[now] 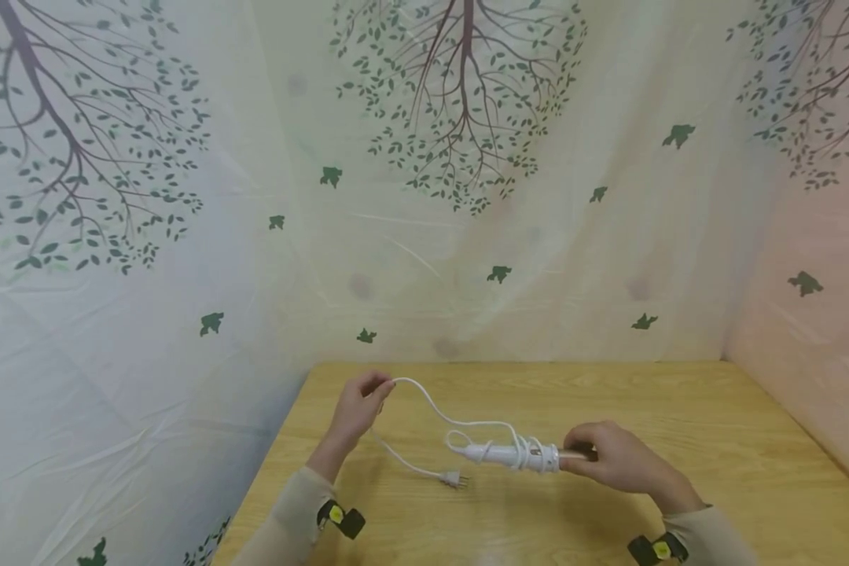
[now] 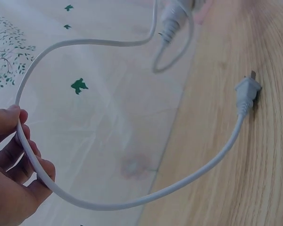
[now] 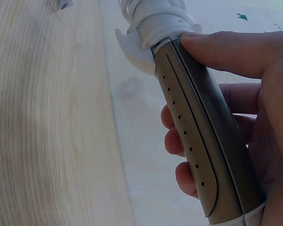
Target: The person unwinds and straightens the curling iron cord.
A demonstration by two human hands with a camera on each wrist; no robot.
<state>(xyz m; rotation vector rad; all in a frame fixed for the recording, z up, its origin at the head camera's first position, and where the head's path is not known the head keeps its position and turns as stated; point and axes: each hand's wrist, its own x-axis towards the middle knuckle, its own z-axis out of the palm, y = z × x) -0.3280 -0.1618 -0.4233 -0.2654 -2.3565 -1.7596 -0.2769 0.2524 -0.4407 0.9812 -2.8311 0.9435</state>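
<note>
My right hand point(image 1: 619, 456) grips the bronze-brown barrel point(image 3: 193, 127) of a curling iron point(image 1: 495, 453), thumb along one side and fingers round the other. Small dark holes run in a row down the barrel, and a white lever point(image 3: 134, 54) sticks out near the handle. White cord loops round the white handle, which points left above the table. Farther left, my left hand point(image 1: 357, 409) pinches the loose stretch of cord point(image 2: 99, 205) between thumb and fingers. From there the cord sags to a white two-pin plug point(image 2: 247, 92) lying low, close over the wood.
A light wooden table point(image 1: 538, 527) spreads beneath both hands. Pale cloth walls point(image 1: 424, 299) printed with trees and green leaves stand at its back and sides. Each sleeve carries a small dark wrist camera point(image 1: 341, 519).
</note>
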